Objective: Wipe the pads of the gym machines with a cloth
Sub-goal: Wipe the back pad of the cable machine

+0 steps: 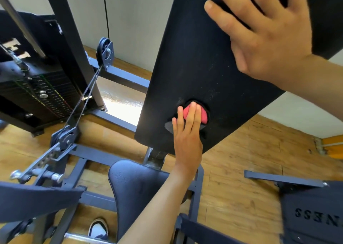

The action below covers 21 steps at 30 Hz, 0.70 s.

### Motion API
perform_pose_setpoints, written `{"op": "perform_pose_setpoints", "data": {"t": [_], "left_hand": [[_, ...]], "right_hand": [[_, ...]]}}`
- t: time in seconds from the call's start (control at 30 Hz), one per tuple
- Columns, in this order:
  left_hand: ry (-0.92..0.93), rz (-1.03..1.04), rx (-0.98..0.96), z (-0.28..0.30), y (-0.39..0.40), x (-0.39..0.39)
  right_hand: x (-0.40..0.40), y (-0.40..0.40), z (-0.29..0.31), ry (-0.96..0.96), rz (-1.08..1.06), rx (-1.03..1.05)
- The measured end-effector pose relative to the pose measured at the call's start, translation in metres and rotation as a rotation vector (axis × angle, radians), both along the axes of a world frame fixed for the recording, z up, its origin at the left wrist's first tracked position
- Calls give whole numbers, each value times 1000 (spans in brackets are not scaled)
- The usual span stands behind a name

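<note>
A long black back pad point(194, 67) of a gym machine slants across the middle of the view. My left hand point(186, 132) reaches up from below and presses a small pink cloth point(203, 115) flat against the pad's lower part with straight fingers. The cloth is partly hidden under those fingers. A grey smudge point(168, 127) shows on the pad just left of the hand. My right hand point(263, 34) lies spread and flat on the upper part of the same pad, holding nothing. Pale dusty specks mark the pad between the two hands.
A black seat pad point(133, 186) sits below the back pad. A weight stack point(37, 97), cables and two pulleys point(104, 52) stand at the left. Grey frame bars cross the wooden floor point(250, 151). My shoe point(98, 229) shows at the bottom.
</note>
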<state>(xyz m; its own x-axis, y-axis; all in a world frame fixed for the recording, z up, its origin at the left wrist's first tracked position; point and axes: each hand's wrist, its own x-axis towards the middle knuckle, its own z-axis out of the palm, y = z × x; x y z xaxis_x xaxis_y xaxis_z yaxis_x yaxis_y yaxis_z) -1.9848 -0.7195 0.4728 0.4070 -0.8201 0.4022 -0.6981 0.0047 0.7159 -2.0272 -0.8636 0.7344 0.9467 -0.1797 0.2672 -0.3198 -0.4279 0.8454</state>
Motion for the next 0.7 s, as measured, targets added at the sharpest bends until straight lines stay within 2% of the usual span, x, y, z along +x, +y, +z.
{"op": "perform_pose_setpoints", "data": {"t": [0.17,0.3,0.5,0.6,0.7], "left_hand": [[19,-35,-146,54,-35,-5],[-6,-44,-181,75,-42,0],[-1,-29,-322,130,-63,33],[10,-43,-343,117,-61,36],[16,-19,-313,83,-50,35]], "right_hand": [[-2,-3,1,-22,17,10],[-1,0,3,-12,15,37],[1,0,4,-42,30,69],[-1,5,7,-19,-28,172],[-1,9,15,97,-92,329]]}}
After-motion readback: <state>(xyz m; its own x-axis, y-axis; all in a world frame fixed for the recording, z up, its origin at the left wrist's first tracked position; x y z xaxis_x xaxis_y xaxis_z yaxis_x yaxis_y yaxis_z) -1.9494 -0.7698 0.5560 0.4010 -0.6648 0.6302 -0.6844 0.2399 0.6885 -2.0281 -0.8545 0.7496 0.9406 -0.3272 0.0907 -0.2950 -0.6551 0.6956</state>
